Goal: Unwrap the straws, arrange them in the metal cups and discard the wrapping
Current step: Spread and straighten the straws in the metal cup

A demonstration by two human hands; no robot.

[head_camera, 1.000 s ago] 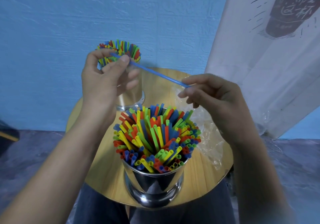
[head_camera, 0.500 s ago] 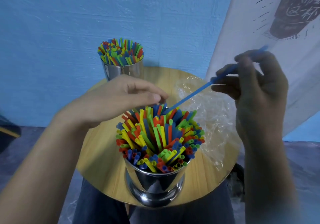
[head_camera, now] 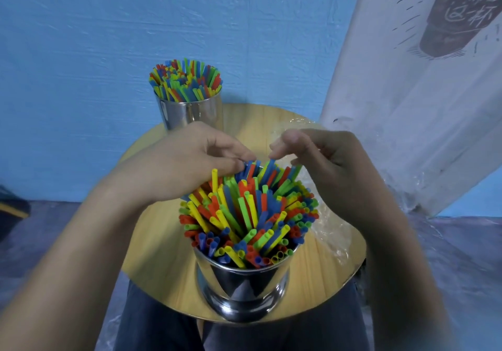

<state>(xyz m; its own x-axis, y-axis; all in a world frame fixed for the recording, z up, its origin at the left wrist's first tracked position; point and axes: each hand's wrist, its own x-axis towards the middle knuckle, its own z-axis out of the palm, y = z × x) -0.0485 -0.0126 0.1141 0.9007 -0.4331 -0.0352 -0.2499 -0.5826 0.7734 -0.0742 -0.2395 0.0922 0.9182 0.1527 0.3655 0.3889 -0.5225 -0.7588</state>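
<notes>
A shiny metal cup (head_camera: 241, 288) stands at the near edge of the round wooden table (head_camera: 152, 244), packed with red, yellow, green and blue straws (head_camera: 250, 215). My left hand (head_camera: 187, 163) reaches over the bundle's far left side, its fingertips touching the straw tops. My right hand (head_camera: 328, 160) hovers at the far right side, fingers loosely curled just above the straws and holding nothing. A second metal cup (head_camera: 190, 114), also full of coloured straws (head_camera: 186, 79), stands at the table's far edge. Crumpled clear plastic wrapping (head_camera: 331, 234) lies on the table to the right, partly under my right hand.
A blue wall rises behind the table. A white printed banner (head_camera: 407, 106) leans at the right, close to the wrapping. My lap in dark trousers (head_camera: 163, 329) is under the table's near edge. The floor is grey.
The long blue straw held between both hands has gone down into the near cup. My right hand dropped from high on the right to the straw tops and let go.
</notes>
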